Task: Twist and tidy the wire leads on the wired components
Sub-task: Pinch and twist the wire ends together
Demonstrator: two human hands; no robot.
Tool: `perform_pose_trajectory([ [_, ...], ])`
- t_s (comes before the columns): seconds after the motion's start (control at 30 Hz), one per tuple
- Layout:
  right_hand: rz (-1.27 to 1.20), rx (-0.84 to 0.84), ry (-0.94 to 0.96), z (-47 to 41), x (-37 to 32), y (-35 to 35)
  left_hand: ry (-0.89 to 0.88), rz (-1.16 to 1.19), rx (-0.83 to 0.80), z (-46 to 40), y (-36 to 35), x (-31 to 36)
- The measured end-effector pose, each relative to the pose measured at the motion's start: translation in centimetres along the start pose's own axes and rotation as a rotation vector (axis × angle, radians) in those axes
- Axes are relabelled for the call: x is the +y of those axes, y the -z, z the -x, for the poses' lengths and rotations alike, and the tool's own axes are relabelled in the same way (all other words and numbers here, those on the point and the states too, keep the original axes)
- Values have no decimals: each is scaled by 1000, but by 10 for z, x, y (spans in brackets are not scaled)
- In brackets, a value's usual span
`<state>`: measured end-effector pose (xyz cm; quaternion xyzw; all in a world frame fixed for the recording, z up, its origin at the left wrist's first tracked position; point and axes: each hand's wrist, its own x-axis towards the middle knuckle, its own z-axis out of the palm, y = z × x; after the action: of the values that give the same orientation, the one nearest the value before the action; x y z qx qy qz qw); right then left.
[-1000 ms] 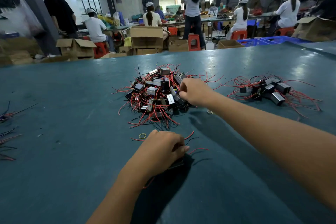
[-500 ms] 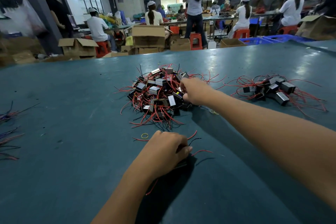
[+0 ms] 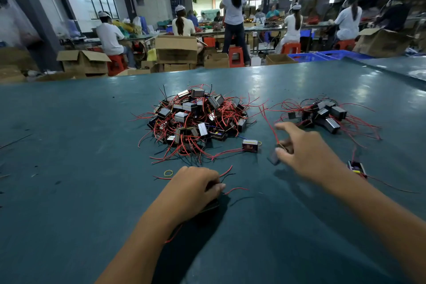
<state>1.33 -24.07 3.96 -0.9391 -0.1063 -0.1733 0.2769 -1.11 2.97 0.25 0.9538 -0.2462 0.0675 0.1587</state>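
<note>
1. Forearms are seen reaching in from the near edge over the dark teal worktop, the left one at centre and the right one from the lower right corner.
2. A small dark wired component is covered by the left hand, whose grip is curled down around it against the worktop; red and black leads are splayed out from under the fingers, and another red lead trails back beside the wrist.
3. A thin yellow rubber band is seen lying flat just left of that hand.
4. A blurred dark block component is pinched between the thumb and curled fingers of the right hand, with the index finger stretched forward; a red lead is seen rising from that grip toward the far side.
5. A lone black component with a red wire is seen just right of the right wrist, its lead running off to the right.
6. A single boxy component with a silver face lies between the two hands, just at the near edge of the big heap.
7. A large heap of black-and-silver components tangled in red leads is piled at the middle of the worktop.
8. A smaller heap of dark components with red leads is set apart to its right.
9. Cardboard boxes, red stools and seated workers in white caps are seen beyond the far edge.
</note>
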Motion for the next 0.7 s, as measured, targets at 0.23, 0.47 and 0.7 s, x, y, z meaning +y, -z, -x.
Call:
perform_pose_trajectory([
  [0.23,-59,-12,249,20,16,-22,20,11,-14,-1,-1,-7],
  [0.47,8,-397,314,22,27,-22,118,101,-129,1,8,-25],
  [0.7,-251,-141,267,21,23,-6,144,106,-112,3,13,-28],
])
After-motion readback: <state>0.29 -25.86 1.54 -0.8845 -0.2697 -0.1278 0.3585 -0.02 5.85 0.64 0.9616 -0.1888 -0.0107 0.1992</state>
